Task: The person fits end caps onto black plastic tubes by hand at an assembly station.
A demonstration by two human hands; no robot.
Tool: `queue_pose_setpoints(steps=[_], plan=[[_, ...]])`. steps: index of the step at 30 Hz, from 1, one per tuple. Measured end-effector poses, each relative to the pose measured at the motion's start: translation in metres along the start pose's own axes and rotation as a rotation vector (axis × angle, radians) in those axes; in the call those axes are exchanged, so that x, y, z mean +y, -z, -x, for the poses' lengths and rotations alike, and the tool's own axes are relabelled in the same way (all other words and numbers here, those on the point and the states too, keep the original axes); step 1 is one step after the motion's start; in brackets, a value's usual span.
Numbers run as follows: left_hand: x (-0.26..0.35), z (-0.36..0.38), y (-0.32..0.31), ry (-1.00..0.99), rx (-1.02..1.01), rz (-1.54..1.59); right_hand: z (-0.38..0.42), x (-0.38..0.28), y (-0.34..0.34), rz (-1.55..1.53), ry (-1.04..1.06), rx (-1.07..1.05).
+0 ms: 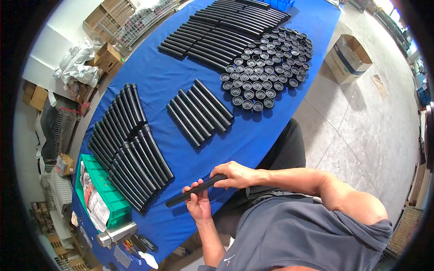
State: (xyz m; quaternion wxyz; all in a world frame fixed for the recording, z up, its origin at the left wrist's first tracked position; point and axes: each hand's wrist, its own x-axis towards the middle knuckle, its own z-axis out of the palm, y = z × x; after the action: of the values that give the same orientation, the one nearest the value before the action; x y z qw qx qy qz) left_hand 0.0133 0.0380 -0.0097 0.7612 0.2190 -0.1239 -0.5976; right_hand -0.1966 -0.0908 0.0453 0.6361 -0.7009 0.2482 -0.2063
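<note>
A black tube (181,198) is held at a slant over the near edge of the blue-covered table. My left hand (199,205) supports it near its middle, with thumb and fingers around it. My right hand (236,175) is closed over the tube's upper right end; whether a cap sits there is hidden by the fingers. Just beyond lie several loose black tubes (199,113) side by side. To the left are two rows of tubes with thicker collared ends (131,153). Many round black caps (257,83) stand grouped toward the far right.
More black tubes (221,31) lie in rows at the far end. On the left stand a green crate (118,198) with papers, a metal flask (116,234) and small tools (131,247). An open cardboard box (346,61) is on the floor at right.
</note>
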Motion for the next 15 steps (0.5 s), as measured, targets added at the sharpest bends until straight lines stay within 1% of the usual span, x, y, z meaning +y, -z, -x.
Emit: queue_pose_setpoints(steps=[2,5,8,11,14,15], plan=[[0.000,0.001,0.002,0.007,-0.004,0.009,0.000,0.002,0.000,0.064,0.062,0.011],[0.000,0.001,-0.001,0.011,0.015,0.011,0.001,-0.003,0.002,0.083,0.037,0.003],[0.000,-0.001,-0.013,0.039,0.068,0.037,0.001,0.006,-0.004,0.338,0.343,0.118],[-0.001,-0.001,0.004,0.029,0.008,0.078,0.004,-0.002,-0.004,0.318,0.305,0.061],[0.000,0.000,-0.002,0.028,-0.002,0.047,0.003,-0.009,0.001,0.138,0.079,0.021],[0.000,0.000,-0.002,0.029,-0.002,0.041,0.003,-0.009,0.002,0.136,0.056,0.003]])
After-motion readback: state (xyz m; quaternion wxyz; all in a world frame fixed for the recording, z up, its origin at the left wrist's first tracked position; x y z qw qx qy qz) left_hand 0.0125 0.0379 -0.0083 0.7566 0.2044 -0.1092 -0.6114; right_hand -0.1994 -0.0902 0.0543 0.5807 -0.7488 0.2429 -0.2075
